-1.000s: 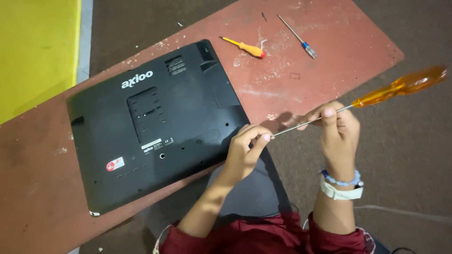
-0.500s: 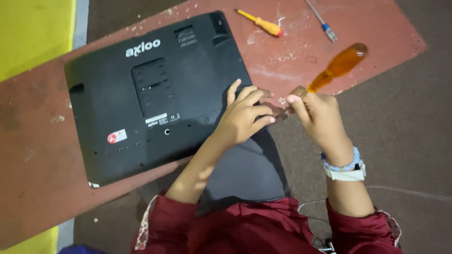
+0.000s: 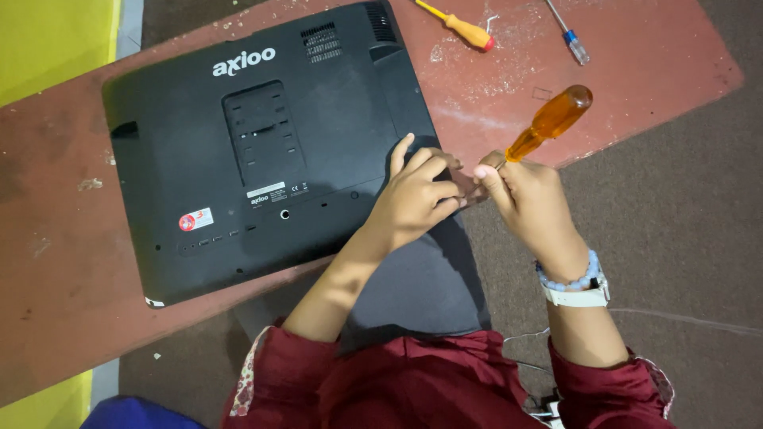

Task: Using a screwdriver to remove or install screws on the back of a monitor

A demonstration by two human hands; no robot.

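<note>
We hold a screwdriver in our right hand, fingers closed around the lower end of its clear orange handle, which sticks up and to the right above the fist. Its shaft is hidden between our two hands, so we cannot tell where the tip sits. Our left hand rests on the lower right corner of the monitor, fingers curled together and pressing on the black back cover right beside the right hand; the two hands touch or nearly touch. We cannot tell whether the left fingers pinch anything small.

The monitor lies face down on the bench, a worn reddish board, with its back panel up and its lower right corner reaching the bench edge near us. A white label and a small red sticker show on the lower part of the cover.

Well apart from our hands, at the far side of the bench, lie a yellow driver with an orange grip and a thin driver with a blue end. On our right wrist sit a bead bracelet and a white watch.
</note>
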